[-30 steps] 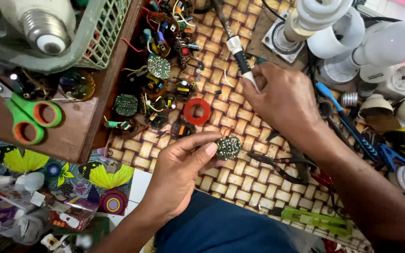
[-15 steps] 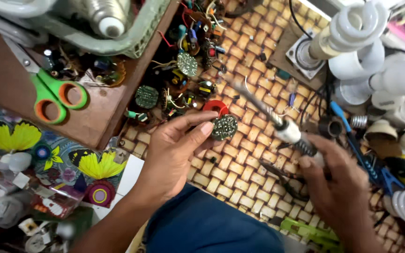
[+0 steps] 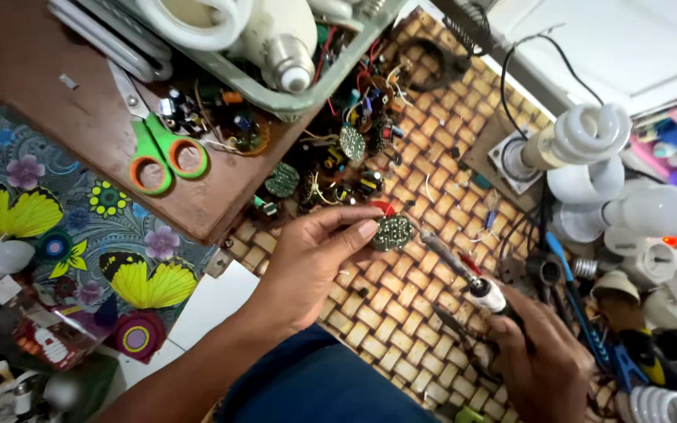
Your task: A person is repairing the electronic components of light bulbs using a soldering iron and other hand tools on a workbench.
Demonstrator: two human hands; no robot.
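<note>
Woven mat [image 3: 401, 305] beside brown board [image 3: 80, 125] with green scissors [image 3: 162, 153], loose circuit parts, lamp bulbs at right | left hand [image 3: 315, 262] palm-down, fingertips pinching small round circuit board [image 3: 392, 233] above the mat | right hand [image 3: 542, 356] closed around soldering iron [image 3: 464, 274], tip just beside that board

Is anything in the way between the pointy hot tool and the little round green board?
Nothing visible. The soldering iron in the right hand points at the round circuit board pinched in the left hand, its tip right beside the board's edge.
</note>
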